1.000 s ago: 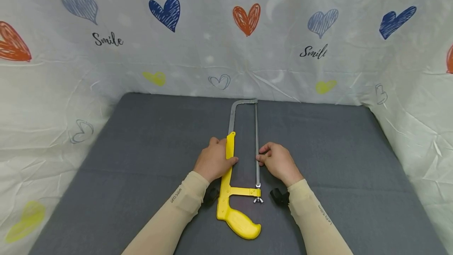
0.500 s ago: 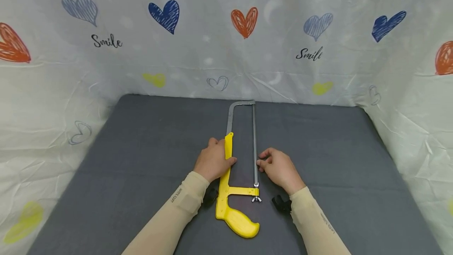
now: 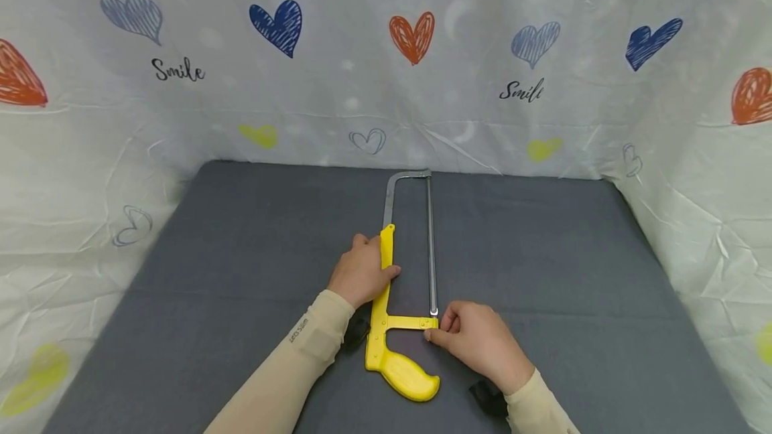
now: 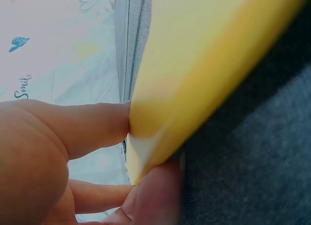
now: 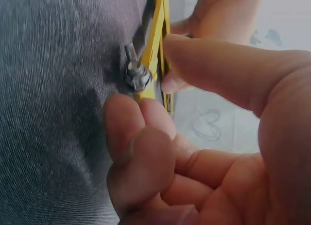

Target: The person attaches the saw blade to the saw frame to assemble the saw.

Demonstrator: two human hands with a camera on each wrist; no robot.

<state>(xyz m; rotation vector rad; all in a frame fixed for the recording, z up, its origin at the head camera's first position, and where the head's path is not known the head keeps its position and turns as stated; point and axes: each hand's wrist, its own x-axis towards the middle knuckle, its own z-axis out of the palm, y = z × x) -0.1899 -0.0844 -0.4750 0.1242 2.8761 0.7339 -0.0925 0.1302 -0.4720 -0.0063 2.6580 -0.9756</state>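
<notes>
My left hand (image 3: 360,274) grips the hacksaw (image 3: 378,320); whether my right hand (image 3: 480,339) pinches the wing nut (image 5: 138,77) beside it, I cannot tell.

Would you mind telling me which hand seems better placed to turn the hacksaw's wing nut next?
Probably the right hand: its curled fingers are close to the wing nut at the end of the yellow crossbar, while the left hand grips the yellow frame, farther from it.
</notes>
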